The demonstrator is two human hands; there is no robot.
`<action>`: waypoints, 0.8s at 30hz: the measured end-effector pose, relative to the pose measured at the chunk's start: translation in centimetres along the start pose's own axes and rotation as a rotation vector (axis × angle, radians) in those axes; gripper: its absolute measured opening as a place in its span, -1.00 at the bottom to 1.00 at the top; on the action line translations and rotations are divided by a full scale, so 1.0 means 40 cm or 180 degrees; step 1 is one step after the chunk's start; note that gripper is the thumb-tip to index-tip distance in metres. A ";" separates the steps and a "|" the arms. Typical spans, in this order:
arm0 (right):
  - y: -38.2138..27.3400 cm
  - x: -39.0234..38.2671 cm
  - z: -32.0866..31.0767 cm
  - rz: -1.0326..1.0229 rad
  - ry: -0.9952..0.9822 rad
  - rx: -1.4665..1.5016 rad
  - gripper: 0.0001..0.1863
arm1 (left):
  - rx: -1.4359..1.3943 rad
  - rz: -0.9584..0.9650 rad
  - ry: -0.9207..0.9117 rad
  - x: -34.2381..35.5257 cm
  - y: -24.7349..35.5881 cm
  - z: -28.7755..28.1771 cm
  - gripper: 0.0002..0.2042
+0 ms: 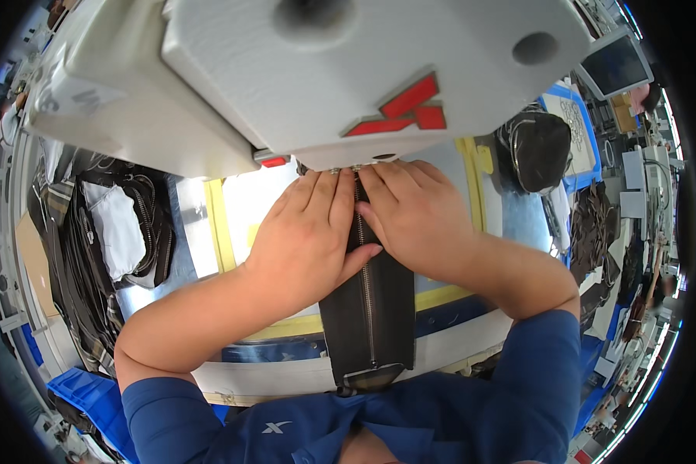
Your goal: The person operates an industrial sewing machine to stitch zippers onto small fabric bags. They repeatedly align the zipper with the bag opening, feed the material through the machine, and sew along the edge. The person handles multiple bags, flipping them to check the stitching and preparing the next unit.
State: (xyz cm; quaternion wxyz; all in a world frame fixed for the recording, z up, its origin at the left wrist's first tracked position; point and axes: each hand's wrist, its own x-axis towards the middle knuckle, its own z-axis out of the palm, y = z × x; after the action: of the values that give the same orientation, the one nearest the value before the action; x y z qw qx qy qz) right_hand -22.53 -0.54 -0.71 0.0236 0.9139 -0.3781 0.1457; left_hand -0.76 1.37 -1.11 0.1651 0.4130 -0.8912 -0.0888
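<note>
A black fabric strip with a metal zipper (368, 309) down its middle runs from under the white sewing machine head (286, 100) toward my body. My left hand (298, 236) lies flat on the strip's left side, fingers stretched forward and thumb resting by the zipper. On the right side my right hand (421, 220) presses down with its fingers extended and its thumb across to the zipper. Both sets of fingertips reach close to the machine's working area, which the head hides. At the near end, the strip's dark edge (375, 377) lies against my shirt.
Yellow tape (220, 224) marks the lit work plate. Dark zippered pieces and a white piece (116, 228) are piled at left. A rounded black pouch (541, 151) stands at right, near a blue-edged tray (576, 131). A blue bin (93, 402) sits lower left.
</note>
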 end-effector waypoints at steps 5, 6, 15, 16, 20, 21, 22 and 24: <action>-0.015 -0.011 -0.015 0.0060 -0.0333 0.0112 -0.22 | 0.0030 0.0076 -0.0152 -0.002 0.013 -0.004 0.07; -0.019 -0.014 -0.014 0.0076 -0.0383 0.0129 -0.17 | 0.0027 0.0098 -0.0178 -0.003 0.014 -0.004 0.11; -0.036 -0.029 -0.002 0.0181 -0.0593 0.0238 -0.05 | 0.0162 0.0143 -0.0429 -0.021 0.019 0.005 0.29; -0.035 -0.030 -0.002 0.0196 -0.0572 0.0261 -0.05 | 0.0151 0.0136 -0.0428 -0.019 0.018 0.005 0.29; -0.029 -0.025 -0.005 0.0207 -0.0485 0.0345 -0.07 | 0.0099 0.0075 -0.0459 -0.014 0.017 0.005 0.30; -0.028 -0.024 -0.006 0.0195 -0.0482 0.0341 -0.07 | 0.0084 0.0052 -0.0475 -0.014 0.017 0.004 0.31; -0.027 -0.022 -0.008 0.0180 -0.0473 0.0337 -0.07 | 0.0111 0.0053 -0.0476 -0.013 0.018 0.003 0.31; -0.024 -0.021 -0.011 0.0164 -0.0471 0.0350 -0.07 | 0.0167 0.0055 -0.0476 -0.011 0.019 0.002 0.32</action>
State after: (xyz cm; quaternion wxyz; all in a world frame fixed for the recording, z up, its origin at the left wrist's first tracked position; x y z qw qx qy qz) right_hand -22.52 0.79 -0.46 -0.0583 0.9121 -0.3936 0.0989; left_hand -1.06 2.22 -1.05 0.0879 0.4017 -0.9066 -0.0946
